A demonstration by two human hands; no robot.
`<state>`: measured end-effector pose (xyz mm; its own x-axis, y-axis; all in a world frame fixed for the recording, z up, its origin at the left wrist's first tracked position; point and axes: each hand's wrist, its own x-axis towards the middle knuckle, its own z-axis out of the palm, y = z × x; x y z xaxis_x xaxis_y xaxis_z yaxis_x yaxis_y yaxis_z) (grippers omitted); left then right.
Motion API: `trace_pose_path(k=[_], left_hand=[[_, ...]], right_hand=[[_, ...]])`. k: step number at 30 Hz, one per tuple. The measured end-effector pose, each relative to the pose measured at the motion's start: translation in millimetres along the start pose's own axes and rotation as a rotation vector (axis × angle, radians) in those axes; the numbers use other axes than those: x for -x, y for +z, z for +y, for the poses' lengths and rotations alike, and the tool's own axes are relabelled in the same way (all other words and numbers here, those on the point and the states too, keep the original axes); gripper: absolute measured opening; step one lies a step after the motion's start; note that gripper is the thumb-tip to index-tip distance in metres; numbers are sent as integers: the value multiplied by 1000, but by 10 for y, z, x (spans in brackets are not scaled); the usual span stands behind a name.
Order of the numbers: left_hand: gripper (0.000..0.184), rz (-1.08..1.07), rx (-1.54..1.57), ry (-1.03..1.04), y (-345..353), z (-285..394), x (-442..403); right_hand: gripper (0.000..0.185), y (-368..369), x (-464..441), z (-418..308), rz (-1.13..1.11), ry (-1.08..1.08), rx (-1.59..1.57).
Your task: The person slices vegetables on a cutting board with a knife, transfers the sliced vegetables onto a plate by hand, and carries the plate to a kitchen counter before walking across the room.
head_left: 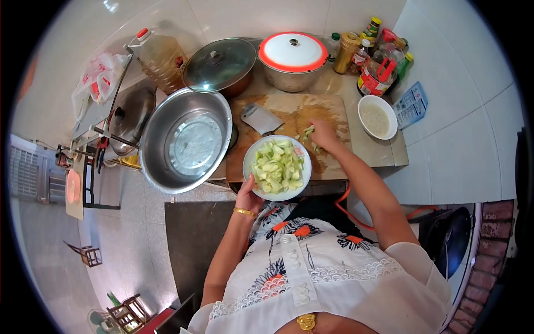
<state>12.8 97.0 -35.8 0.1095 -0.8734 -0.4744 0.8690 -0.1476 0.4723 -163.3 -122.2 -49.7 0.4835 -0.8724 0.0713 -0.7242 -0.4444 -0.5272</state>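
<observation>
My left hand (248, 196) grips the near-left rim of a white plate (305, 182) heaped with chopped pale-green vegetable (277, 167). The plate is held over the front edge of a wooden cutting board (332, 108). On the board, my right hand (324, 135) has its fingers closed around a few loose vegetable pieces (307, 131), with more bits lying just below them. A cleaver (262, 118) lies flat on the board behind the plate, its handle end partly hidden by the plate.
A large metal basin (147, 150) stands left of the board. Behind are a glass-lidded pot (219, 65), a white-lidded pot (293, 51) and a big plastic jug (159, 58). A white bowl (378, 117) with cloudy contents sits at right, near several seasoning bottles (374, 78).
</observation>
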Motion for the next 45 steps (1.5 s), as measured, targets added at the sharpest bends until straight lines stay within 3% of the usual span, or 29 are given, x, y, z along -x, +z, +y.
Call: trace_pose_path(k=[1, 3, 7, 9, 12, 14, 21, 23, 24, 26, 27, 34, 37, 39, 40, 42, 45], left_hand=[[47, -7, -27, 15, 13, -10, -22], [47, -23, -18, -13, 41, -8, -55], [44, -39, 15, -54, 129, -11, -123], [44, -42, 13, -67, 137, -39, -187], [43, -52, 17, -74, 202, -66, -243], [43, -62, 22, -70, 241, -57, -248], [45, -74, 1, -30, 122, -26, -195], [48, -47, -14, -5, 39, -13, -137], [48, -46, -16, 0, 1, 3, -103], [44, -4, 19, -10, -69, 34, -22], [44, 0, 21, -11, -112, 35, -10], [44, 55, 25, 10, -218, 32, 58], [47, 97, -28, 28, -106, 39, 88], [46, 94, -42, 38, -58, 43, 80], [46, 94, -41, 37, -61, 38, 60], [46, 91, -45, 36, -58, 17, 11], [45, 138, -49, 14, 85, 5, -31]], right_hand=[[25, -12, -32, 65, -1, -4, 2], [19, -207, -63, -9, -182, 307, -476], [20, -301, -104, -25, -189, 301, -689], [20, -567, 22, -417, -289, 119, -738], [21, -672, 267, -866, -297, 84, -705], [23, -656, 372, -969, -292, -310, -463], [30, -619, -3, -219, -144, 10, -443], [36, -419, -73, 32, -103, -81, -130], [36, -381, -55, 5, -102, -86, -132], [44, -272, 35, -162, -171, 53, 152], [51, -178, 4, -183, -170, 20, 135], [32, 91, -20, -379, -255, -36, 158], [24, 260, -143, -58, -72, -213, 63], [18, 132, -221, -16, -271, -22, -321], [18, 95, -243, -7, -272, -22, -319], [17, -163, -228, -160, -356, 216, -685], [19, -421, -69, -526, -375, 95, -747]])
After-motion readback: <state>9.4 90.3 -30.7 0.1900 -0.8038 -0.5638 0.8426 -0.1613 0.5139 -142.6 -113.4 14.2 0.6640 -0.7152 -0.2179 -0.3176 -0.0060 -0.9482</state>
